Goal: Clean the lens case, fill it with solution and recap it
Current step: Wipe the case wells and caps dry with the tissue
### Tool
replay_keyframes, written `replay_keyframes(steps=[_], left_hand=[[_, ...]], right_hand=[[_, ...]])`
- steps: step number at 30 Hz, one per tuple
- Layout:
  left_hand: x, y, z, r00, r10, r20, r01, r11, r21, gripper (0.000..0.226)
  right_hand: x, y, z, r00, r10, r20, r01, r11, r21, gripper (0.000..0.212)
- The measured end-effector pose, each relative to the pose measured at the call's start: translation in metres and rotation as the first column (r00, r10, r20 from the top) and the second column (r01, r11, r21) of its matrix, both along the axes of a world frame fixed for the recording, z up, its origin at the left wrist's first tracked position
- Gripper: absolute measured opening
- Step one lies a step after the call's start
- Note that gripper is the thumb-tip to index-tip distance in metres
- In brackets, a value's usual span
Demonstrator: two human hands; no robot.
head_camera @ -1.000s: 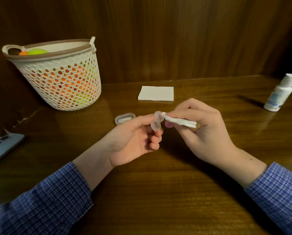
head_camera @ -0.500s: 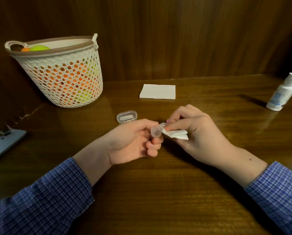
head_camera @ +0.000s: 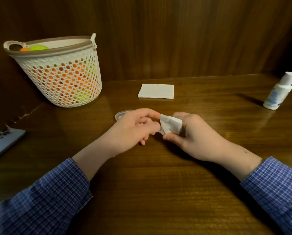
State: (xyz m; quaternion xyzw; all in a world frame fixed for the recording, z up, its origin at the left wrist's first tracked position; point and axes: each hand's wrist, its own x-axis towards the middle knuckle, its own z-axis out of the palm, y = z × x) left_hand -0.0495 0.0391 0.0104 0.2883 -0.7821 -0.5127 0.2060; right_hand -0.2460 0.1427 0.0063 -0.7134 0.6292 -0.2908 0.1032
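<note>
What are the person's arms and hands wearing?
Both arms wear long sleeves of a blue shirt with a fine white check pattern. The left sleeve and the right sleeve both end short of the wrist, leaving the forearms bare. The left hand and the right hand are bare: no gloves, rings or watch show.

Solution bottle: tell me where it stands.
The solution bottle stands capped at the table's far right, beyond the right hand, right of the folded tissue.
</note>
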Motion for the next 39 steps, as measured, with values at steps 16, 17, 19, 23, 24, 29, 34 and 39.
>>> replay_keyframes(steps=[16, 17, 19, 23, 24, 29, 34, 39], left_hand=[[0.007, -0.011, -0.012, 0.969, 0.152, 0.197, -0.041, 0.877, -0.479, 0.018], [0.007, -0.012, -0.013, 0.966, 0.166, 0.2, -0.049, 0.873, -0.486, 0.018], [0.008, -0.013, -0.014, 0.958, 0.191, 0.214, -0.06, 0.864, -0.501, 0.018], [0.008, -0.014, -0.013, 0.937, 0.228, 0.265, -0.035, 0.815, -0.578, 0.021], [0.008, -0.013, -0.013, 0.936, 0.234, 0.262, -0.037, 0.806, -0.59, 0.024], [0.004, -0.004, -0.012, 0.953, 0.267, 0.143, -0.121, 0.768, -0.629, 0.034], [-0.004, 0.011, -0.018, 0.975, 0.188, 0.116, -0.076, 0.78, -0.621, 0.031], [-0.008, 0.015, -0.017, 0.972, 0.167, 0.166, -0.031, 0.787, -0.616, 0.05]], right_hand=[[-0.037, -0.011, 0.015, 0.485, -0.277, 0.83, 0.1, 0.96, 0.262, 0.047], [-0.041, -0.013, 0.015, 0.475, -0.296, 0.828, 0.142, 0.955, 0.26, 0.052], [-0.048, -0.015, 0.014, 0.507, -0.331, 0.796, 0.198, 0.943, 0.266, 0.058], [-0.051, -0.023, 0.004, 0.646, -0.386, 0.659, 0.236, 0.921, 0.309, 0.049], [-0.05, -0.025, 0.002, 0.686, -0.385, 0.617, 0.238, 0.921, 0.31, 0.036], [-0.045, -0.029, -0.001, 0.77, -0.373, 0.518, 0.238, 0.921, 0.309, 0.019], [-0.04, -0.026, 0.002, 0.819, -0.328, 0.47, 0.214, 0.936, 0.279, 0.013], [-0.038, -0.022, 0.008, 0.81, -0.217, 0.545, 0.023, 0.94, 0.341, 0.008]])
